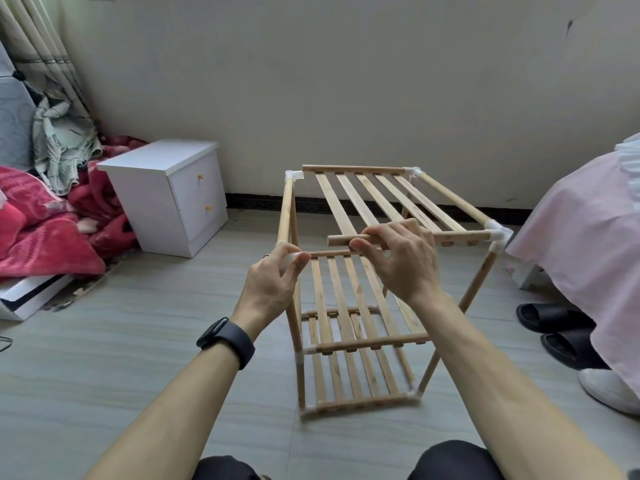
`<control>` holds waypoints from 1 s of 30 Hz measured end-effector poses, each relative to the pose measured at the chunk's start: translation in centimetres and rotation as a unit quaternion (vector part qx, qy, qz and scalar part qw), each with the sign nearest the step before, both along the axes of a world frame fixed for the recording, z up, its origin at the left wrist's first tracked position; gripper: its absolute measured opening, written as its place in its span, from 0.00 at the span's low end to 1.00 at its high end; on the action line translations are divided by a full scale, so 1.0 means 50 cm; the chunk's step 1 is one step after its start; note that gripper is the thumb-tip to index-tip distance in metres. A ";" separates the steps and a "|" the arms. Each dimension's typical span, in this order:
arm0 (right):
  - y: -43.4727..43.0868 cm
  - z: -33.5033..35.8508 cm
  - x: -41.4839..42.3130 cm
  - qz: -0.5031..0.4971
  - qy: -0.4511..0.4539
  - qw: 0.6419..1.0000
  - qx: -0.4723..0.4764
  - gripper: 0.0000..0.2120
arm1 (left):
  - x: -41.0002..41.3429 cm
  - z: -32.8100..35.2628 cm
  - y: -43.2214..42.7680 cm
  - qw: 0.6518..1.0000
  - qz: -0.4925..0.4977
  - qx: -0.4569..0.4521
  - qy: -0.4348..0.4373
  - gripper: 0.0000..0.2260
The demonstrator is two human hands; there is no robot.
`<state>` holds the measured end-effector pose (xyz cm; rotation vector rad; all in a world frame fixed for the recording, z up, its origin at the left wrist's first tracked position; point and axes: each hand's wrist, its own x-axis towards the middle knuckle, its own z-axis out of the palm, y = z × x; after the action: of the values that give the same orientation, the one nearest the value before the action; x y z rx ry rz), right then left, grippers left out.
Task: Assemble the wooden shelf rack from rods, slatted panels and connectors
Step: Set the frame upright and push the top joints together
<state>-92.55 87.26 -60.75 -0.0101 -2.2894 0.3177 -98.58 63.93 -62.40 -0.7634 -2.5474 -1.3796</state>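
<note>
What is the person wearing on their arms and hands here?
Both forearms are bare: no sleeves, no gloves. A black band-style watch sits on the left wrist. The left hand seems to bear a thin ring; the right hand wears nothing.

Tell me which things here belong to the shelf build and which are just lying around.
Job: rack; rod gripped by right hand; connector gripped by left hand.
Lying about: nightstand; red blankets; black slippers; pink bedcover.
</note>
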 end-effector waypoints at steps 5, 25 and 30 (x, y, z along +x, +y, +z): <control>-0.004 -0.006 -0.004 0.003 -0.023 1.000 -0.005 0.20 | 0.003 0.002 -0.001 0.999 -0.018 0.026 -0.013 0.13; 0.012 0.001 -0.003 -0.007 -0.069 0.998 0.011 0.27 | -0.011 0.000 -0.002 1.000 0.018 0.024 -0.006 0.14; 0.005 0.001 -0.002 -0.012 -0.080 0.997 0.013 0.24 | -0.009 0.001 -0.006 1.000 0.019 0.023 -0.003 0.13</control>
<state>-92.65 87.50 -60.69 -0.0521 -2.4504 0.2819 -99.05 63.65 -62.36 -0.7003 -2.5119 -1.4266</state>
